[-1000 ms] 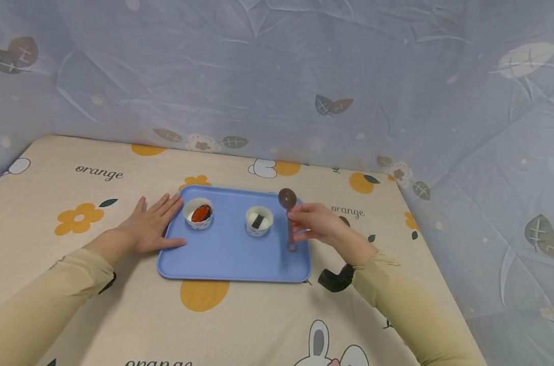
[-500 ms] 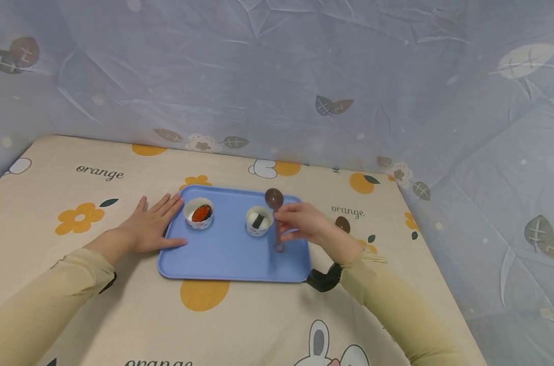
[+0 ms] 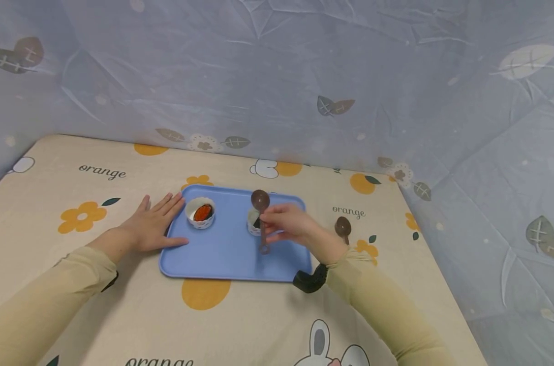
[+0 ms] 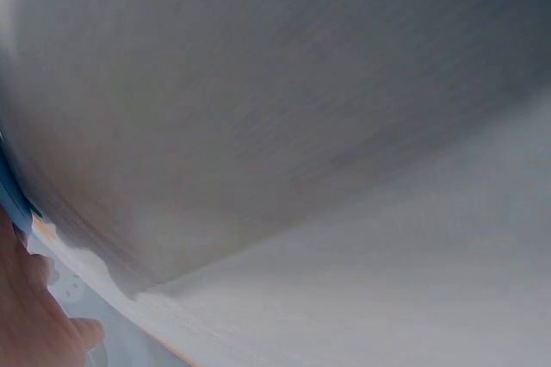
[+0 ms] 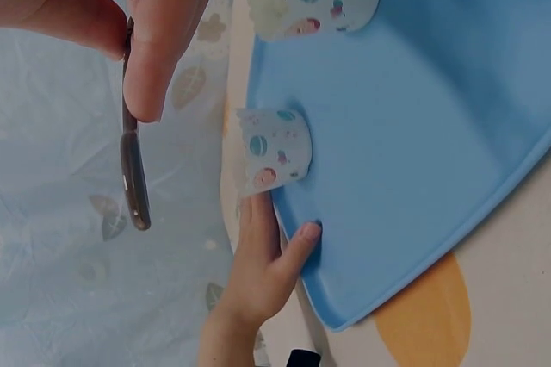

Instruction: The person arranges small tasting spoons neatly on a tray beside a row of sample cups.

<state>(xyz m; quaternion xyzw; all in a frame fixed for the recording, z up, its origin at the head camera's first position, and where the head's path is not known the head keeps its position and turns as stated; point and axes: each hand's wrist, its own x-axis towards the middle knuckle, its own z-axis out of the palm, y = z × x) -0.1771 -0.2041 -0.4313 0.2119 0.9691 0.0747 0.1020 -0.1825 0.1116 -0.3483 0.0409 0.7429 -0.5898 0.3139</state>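
My right hand (image 3: pixel 286 223) pinches the handle of a brown spoon (image 3: pixel 260 201), its bowl pointing away from me. The spoon hangs above the blue tray (image 3: pixel 231 262) and partly covers a white paper cup (image 3: pixel 253 229) with a white-and-black piece in it. Across the tray's left edge rests my left hand (image 3: pixel 151 229), fingers spread and straight. Beside its fingertips stands another paper cup (image 3: pixel 194 205), which holds a red-and-black sushi piece (image 3: pixel 204 212). In the right wrist view the spoon (image 5: pixel 132 179) is seen edge-on, apart from both patterned cups.
A second brown spoon (image 3: pixel 343 227) lies on the patterned tablecloth (image 3: pixel 121 315), right of the tray and partly behind my right forearm. A grey-blue leaf-print cloth (image 3: pixel 277 76) rises behind the table and along its right side.
My right hand has carried the spoon leftward, from the tray's right edge to over the middle cup. More of the second spoon shows. The left hand stays in place.
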